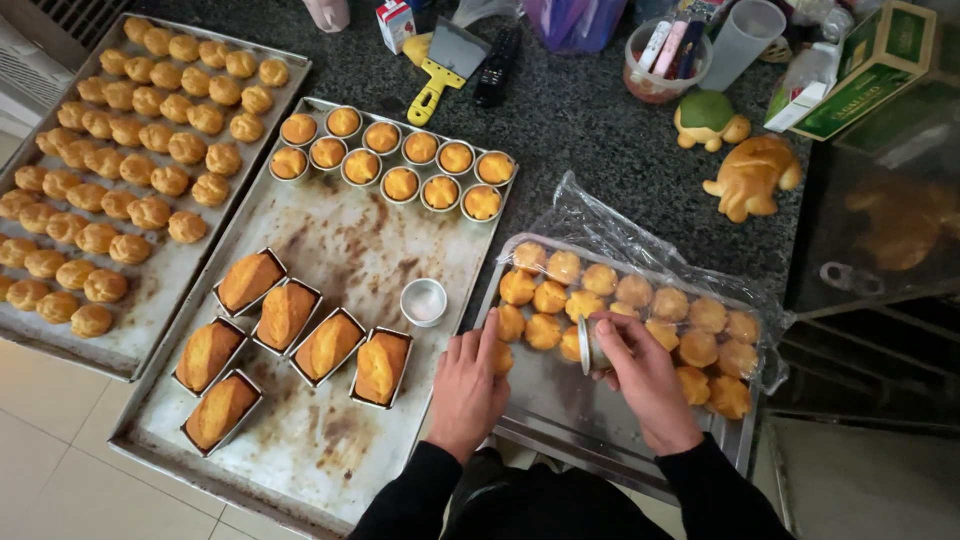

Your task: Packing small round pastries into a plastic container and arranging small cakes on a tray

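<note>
I am holding a small round metal cup (592, 346) in my right hand (645, 375), tipped on its side over the plastic-lined tray (590, 410), my fingers curled closed around it, so this grip is wrapping the cup while its contents are hidden from me. My left hand (468, 385) is resting at the tray's left edge, fingers half curled and touching a loose bun (501, 356) there; I cannot tell whether that grip is really pinching the bun or only steadying it. Round golden buns (640, 300) without cups are already filling the far and right part of this tray, while the near left part is lying bare, so I am judging the unmoulding as partly done. Just beside my left hand, on the big stained tray (340, 250), one empty metal cup (423, 301) is standing upright, and along that tray's far edge about a dozen cupcakes still in their cups (400, 160) are waiting, which looks like what is left. Nearer me on the same tray, six small loaf cakes (290, 345) are sitting in rectangular tins. Further left, a third tray (150, 290) is carrying rows of small puffs (120, 160). Beyond, on the dark speckled desk (600, 130), a yellow-handled scraper (445, 65) and animal-shaped breads (752, 172) are lying well apart from my hands.
</note>
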